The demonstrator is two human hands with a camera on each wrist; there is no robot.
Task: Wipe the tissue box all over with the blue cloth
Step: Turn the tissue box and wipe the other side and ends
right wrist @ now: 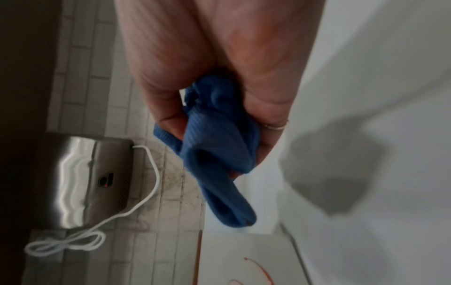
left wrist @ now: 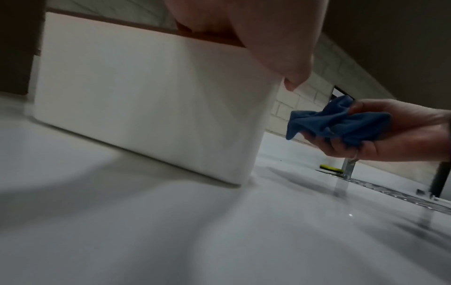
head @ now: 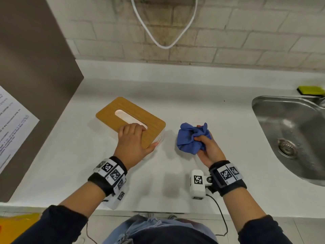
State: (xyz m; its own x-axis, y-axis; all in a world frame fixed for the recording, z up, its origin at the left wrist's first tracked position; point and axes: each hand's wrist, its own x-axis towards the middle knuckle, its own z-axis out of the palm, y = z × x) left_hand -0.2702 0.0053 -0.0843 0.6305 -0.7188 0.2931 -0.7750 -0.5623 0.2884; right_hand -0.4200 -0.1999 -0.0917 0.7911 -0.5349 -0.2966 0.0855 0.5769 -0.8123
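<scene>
Steadying the tissue box (head: 107, 118) on the bench (head: 193, 95), the left hand (head: 133, 143) has its fingers (head: 131, 128) bent onto the lid by the slot. The right hand (head: 209, 150) holds the blue cloth (head: 189, 139) bunched in curled fingers, just beside the box and clear of it. Wiping judged not yet begun; every face is left to do.

Bright head view; dim, blurred wrists
</scene>
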